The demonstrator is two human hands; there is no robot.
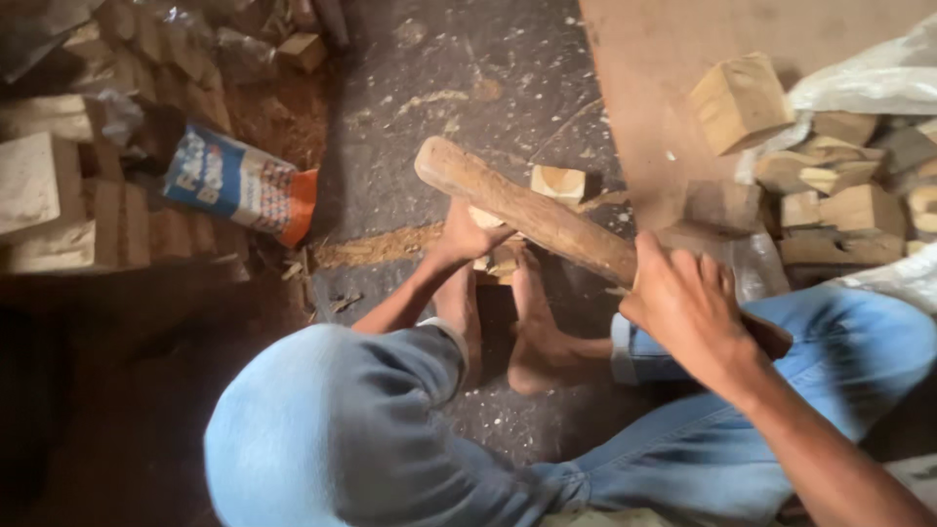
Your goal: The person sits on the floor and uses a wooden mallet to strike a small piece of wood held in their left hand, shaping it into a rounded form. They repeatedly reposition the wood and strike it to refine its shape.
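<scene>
Carefully now: right hand (pixel 688 307) wrapped tight round the wooden club (pixel 527 210), left hand (pixel 464 234) pinching the small wood block (pixel 500 259) at frame centre, between the feet (pixel 532 332); keep fingers clear.

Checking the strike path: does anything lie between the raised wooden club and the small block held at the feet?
Nothing visible does. The wooden club, gripped by the right hand, hangs above the small block, which the left hand steadies; that hand sits close beside it.

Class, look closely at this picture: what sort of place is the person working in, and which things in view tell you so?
Probably a small woodworking shop, worked at floor level. Rough-cut wooden blocks lie heaped around, sawdust covers the dark floor, and the right hand grips a wooden mallet.
</scene>
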